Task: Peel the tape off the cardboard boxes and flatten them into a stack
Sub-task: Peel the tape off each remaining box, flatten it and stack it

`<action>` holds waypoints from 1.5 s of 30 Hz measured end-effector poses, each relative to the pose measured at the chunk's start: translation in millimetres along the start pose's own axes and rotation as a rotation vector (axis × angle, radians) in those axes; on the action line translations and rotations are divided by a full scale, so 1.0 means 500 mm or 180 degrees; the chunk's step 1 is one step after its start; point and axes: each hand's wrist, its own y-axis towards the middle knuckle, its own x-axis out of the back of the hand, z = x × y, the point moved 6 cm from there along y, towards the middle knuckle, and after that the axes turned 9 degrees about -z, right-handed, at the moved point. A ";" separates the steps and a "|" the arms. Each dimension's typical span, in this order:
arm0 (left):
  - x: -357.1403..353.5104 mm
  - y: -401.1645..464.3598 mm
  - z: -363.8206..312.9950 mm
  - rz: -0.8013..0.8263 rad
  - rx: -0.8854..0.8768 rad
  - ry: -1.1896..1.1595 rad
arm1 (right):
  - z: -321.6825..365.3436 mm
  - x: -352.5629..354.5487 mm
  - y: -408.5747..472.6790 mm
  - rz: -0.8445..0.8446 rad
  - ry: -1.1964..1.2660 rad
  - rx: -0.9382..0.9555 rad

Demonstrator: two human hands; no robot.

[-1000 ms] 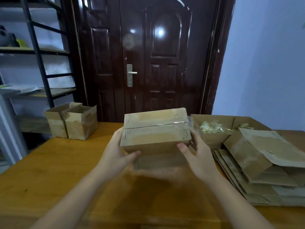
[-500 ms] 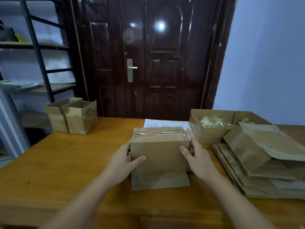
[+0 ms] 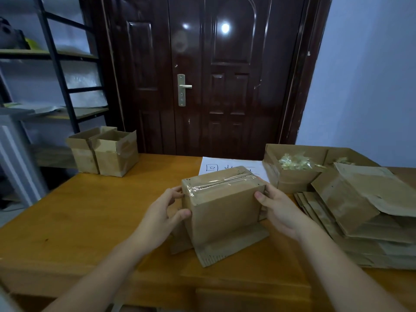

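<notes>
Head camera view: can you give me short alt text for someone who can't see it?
Two bare hands, the left hand and the right hand, grip a brown cardboard box with clear tape across its top, standing on a wooden table. A stack of flattened cardboard lies to the right; two open small cardboard boxes stand at the far left.

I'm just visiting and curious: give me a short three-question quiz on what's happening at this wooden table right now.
1. True or false: the clear tape strip on top of the brown cardboard box held by both hands is already peeled off.
2. Which side of the wooden table holds the stack of flattened cardboard? A) the person's left B) the person's right
3. Fill in: the left hand and right hand grip the box by its two ____.

Key: 1 false; 2 B; 3 ends.
</notes>
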 end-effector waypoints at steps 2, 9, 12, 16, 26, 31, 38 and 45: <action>0.007 0.002 -0.003 -0.0122 0.0033 -0.0196 | 0.002 -0.004 0.009 0.0083 0.0089 -0.0077; 0.005 -0.001 -0.039 0.0063 -0.0513 0.0446 | 0.000 -0.035 0.018 -0.0366 -0.0638 0.0025; 0.006 -0.006 -0.047 0.0055 -0.0497 0.0621 | 0.033 -0.022 -0.004 -0.1000 -0.1251 0.0706; -0.007 -0.016 -0.078 -0.0105 -0.0580 0.0857 | 0.109 -0.045 -0.101 -0.0871 -0.1856 0.2287; -0.113 -0.035 -0.168 -0.0305 -0.1475 0.1409 | 0.088 -0.065 -0.173 0.0209 -0.2966 0.2929; -0.151 -0.021 -0.174 -0.0050 -0.2019 0.1587 | 0.076 -0.048 -0.164 0.0133 -0.3334 0.2869; -0.182 -0.027 -0.158 -0.0107 -0.1956 0.1150 | 0.050 -0.025 -0.164 -0.0116 -0.3301 0.2696; -0.186 -0.034 -0.157 -0.0365 -0.1994 0.0854 | 0.048 -0.021 -0.170 -0.0120 -0.2928 0.2593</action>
